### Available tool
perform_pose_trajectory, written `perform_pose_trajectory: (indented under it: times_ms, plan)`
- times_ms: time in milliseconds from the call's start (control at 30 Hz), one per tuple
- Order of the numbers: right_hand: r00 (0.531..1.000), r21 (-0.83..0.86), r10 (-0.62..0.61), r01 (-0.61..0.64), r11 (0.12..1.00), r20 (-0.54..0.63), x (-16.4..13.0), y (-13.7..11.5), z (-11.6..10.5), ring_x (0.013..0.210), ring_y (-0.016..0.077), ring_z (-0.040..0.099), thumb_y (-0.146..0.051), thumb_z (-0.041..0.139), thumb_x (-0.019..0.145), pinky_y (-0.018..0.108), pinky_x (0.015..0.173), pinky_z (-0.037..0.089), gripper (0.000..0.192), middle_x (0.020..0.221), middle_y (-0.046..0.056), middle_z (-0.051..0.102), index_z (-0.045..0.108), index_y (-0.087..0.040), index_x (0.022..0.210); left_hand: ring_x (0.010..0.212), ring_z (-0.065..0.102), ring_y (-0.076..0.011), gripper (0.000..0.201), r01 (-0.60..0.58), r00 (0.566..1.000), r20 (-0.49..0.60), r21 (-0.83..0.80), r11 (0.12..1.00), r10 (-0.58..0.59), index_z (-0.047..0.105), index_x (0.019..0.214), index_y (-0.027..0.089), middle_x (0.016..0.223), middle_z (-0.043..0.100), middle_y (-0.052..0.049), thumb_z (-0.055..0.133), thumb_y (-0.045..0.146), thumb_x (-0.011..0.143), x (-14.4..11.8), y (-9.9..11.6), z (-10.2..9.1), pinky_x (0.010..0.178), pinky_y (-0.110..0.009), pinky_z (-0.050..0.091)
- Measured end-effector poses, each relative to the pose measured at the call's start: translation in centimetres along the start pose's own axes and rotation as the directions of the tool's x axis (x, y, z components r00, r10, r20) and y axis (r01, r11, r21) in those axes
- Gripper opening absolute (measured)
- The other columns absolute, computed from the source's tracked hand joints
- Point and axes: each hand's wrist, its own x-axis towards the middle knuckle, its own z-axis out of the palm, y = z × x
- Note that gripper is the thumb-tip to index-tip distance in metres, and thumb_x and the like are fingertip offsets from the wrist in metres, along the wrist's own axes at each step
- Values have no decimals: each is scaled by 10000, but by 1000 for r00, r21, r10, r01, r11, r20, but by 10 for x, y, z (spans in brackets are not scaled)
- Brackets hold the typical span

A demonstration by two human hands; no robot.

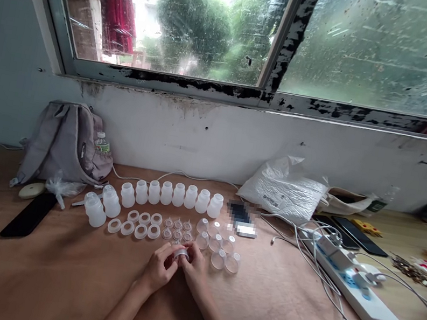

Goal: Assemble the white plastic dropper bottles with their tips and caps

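Note:
Both hands meet at the middle of the table, closed around a small whitish plastic ring (pixel 181 253). My left hand (pixel 158 268) pinches its left side, and my right hand (pixel 193 271) grips the right side; fingers cover much of it. Just beyond the fingertips sit several clear bottle nipples (pixel 178 224). Left of these lie several translucent screw rings (pixel 127 228) in two rows. Clear dome caps (pixel 218 259) stand to the right of my right hand. Behind everything, several frosted baby bottles (pixel 167 194) form a curved row, open necks up.
A grey backpack (pixel 63 143) leans on the wall at the left, near a black phone (pixel 28 215). To the right, a white power strip (pixel 354 284) trails loose cables across the table. A silvery plastic bag (pixel 284 191) rests against the wall below the window.

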Motion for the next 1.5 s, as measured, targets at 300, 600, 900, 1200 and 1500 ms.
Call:
perform_pose_trajectory:
  times_ms: [300, 600, 900, 1200, 1500]
  plan:
    - [1000, 22, 28, -28, 999, 13, 0, -2, 0, 493, 107, 440, -125, 485, 611, 202, 468, 342, 149, 532, -56, 482, 498, -193, 743, 705, 537, -143, 345, -15, 1000, 8, 24, 1000, 15, 563, 1035, 193, 823, 565, -50, 460, 125, 713, -1, 1, -1, 659, -256, 461]
    - [999, 9, 38, -38, 999, 12, 0, -1, 0, 490, 109, 446, -110, 472, 604, 205, 468, 339, 155, 531, -52, 496, 497, -192, 733, 723, 546, -153, 352, -31, 999, 14, 59, 998, 30, 564, 1050, 189, 825, 572, -56, 458, 126, 720, -2, 2, 0, 677, -262, 463]
    - [1000, -32, 18, -18, 999, 10, -1, -4, 1, 479, 108, 446, -108, 461, 608, 202, 464, 336, 151, 521, -55, 497, 494, -196, 725, 676, 532, -141, 359, -42, 998, 40, 86, 995, 38, 553, 1086, 189, 786, 557, -46, 449, 153, 743, -3, 2, -2, 643, -253, 461]
    - [1000, -139, 22, -24, 990, -12, 1, -2, -2, 509, 112, 458, -148, 458, 648, 204, 484, 362, 93, 570, -35, 519, 503, -179, 724, 715, 546, -141, 339, 22, 999, 30, 79, 997, -24, 525, 1104, 207, 857, 572, -45, 453, 195, 773, -4, 8, -4, 680, -269, 470]
    - [999, -130, -1, 7, 991, 51, -2, -13, -1, 492, 115, 442, -265, 479, 724, 212, 456, 353, 97, 558, -26, 495, 518, -176, 728, 844, 587, -155, 250, 66, 996, -65, -42, 997, -68, 589, 983, 181, 922, 635, -55, 402, 197, 818, 1, 0, -2, 751, -261, 477]
